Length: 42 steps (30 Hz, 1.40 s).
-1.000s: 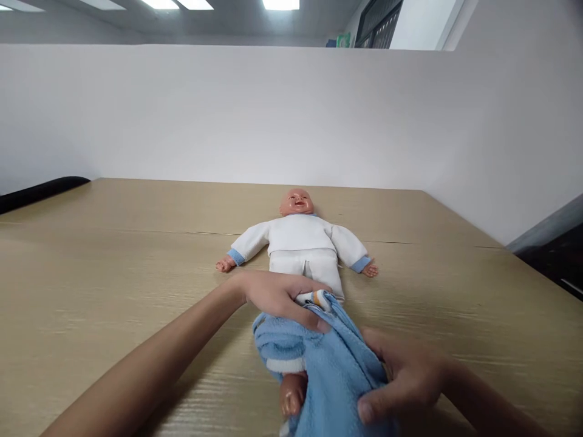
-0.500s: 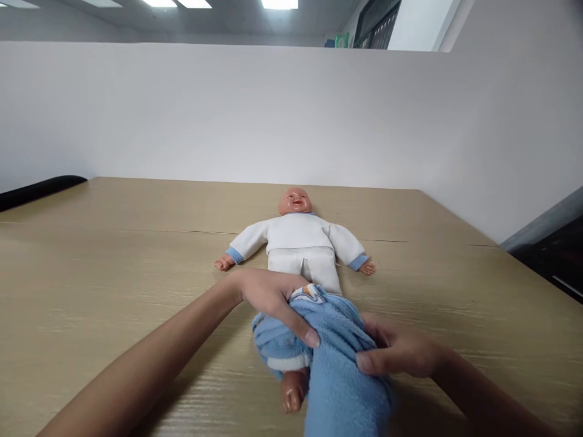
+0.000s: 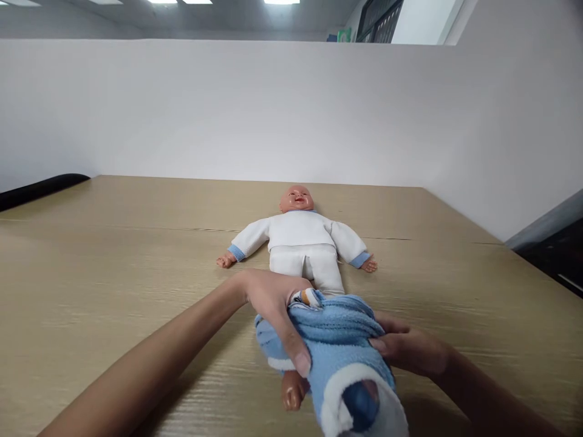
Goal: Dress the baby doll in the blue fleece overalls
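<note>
A baby doll point(image 3: 300, 227) in a white top with blue cuffs lies on its back, its head far from me. Blue fleece trousers point(image 3: 341, 352) with white hems are bunched around its lower legs. One brown plastic foot point(image 3: 292, 391) sticks out of the left trouser leg. The other leg's white-hemmed opening faces me, and the foot inside is mostly hidden. My left hand point(image 3: 277, 312) grips the bunched waist, thumb on top, near an orange and white patch. At the right side, my right hand point(image 3: 407, 346) pinches the gathered cloth between thumb and fingers.
The doll lies on a light wooden table point(image 3: 136, 267) with a seam across it. A white partition point(image 3: 273, 109) rises behind the far edge. Black objects show at the left edge point(image 3: 45, 188) and right edge point(image 3: 555, 249).
The right trouser leg hung limp toward me before; now it is gathered shorter, with its white-hemmed opening showing. My right hand has shifted slightly right and up, and the left thumb slid slightly nearer.
</note>
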Each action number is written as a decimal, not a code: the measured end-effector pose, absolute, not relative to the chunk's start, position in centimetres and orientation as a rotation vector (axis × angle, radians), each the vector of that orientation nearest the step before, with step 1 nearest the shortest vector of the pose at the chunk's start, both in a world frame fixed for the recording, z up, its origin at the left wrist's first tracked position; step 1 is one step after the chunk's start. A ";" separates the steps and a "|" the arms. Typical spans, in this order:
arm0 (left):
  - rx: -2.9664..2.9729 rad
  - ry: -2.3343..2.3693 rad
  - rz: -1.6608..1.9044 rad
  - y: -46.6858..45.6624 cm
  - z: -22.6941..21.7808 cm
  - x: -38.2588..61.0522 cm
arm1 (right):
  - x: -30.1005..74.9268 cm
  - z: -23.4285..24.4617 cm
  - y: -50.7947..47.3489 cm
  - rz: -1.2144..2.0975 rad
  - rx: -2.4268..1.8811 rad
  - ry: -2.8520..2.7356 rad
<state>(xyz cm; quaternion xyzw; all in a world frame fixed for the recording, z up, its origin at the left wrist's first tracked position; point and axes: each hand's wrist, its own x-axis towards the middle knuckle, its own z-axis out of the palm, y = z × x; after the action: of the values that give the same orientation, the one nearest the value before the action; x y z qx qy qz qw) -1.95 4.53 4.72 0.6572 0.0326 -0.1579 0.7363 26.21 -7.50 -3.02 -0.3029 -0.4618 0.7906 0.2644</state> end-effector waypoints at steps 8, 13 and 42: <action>1.533 0.079 -0.240 5.1 3.8 -2.0 | 23.6 -0.2 -7.3 2.208 -0.547 -1.447; 1.582 0.128 -0.139 5.0 4.1 -2.1 | 23.3 -0.6 -7.1 2.098 -0.478 -1.480; 1.615 0.067 -0.090 5.5 3.5 -1.9 | 21.1 -1.5 -8.7 1.481 -1.165 -1.108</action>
<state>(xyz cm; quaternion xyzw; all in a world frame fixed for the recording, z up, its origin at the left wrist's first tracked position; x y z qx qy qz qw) -1.92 5.50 3.46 0.7223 0.0298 -0.0403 0.6898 21.14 -8.67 -1.50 -0.4731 -0.4500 0.6018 0.4599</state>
